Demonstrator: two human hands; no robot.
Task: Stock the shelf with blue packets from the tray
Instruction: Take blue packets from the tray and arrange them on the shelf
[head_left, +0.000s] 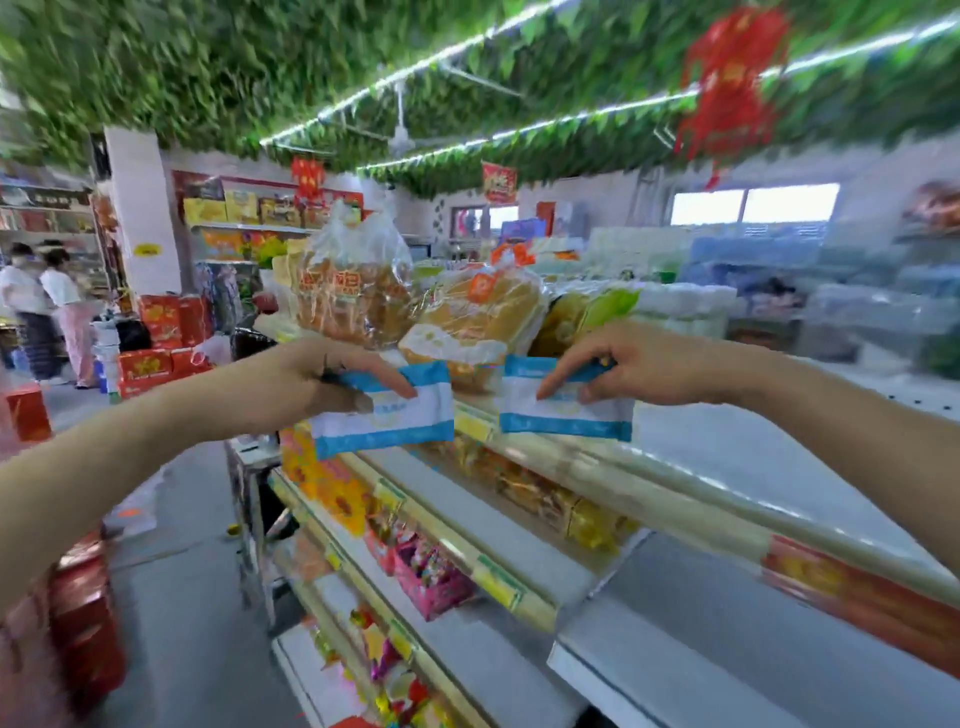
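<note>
My left hand (332, 379) pinches the left packet (387, 415), blue and white, by its near end, so it juts out to the right of my fingers above the shelf's aisle end. My right hand (618, 369) grips the right packet (566, 413) by its upper edge; it hangs below my fingers, just over the front rail of the top shelf (675, 499). The two packets are near each other, not touching. Behind them bread bags (470, 322) sit on the shelf top

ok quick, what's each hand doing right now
left hand: fingers gripping a blue-and-white packet
right hand: fingers pinching a second blue-and-white packet
</note>
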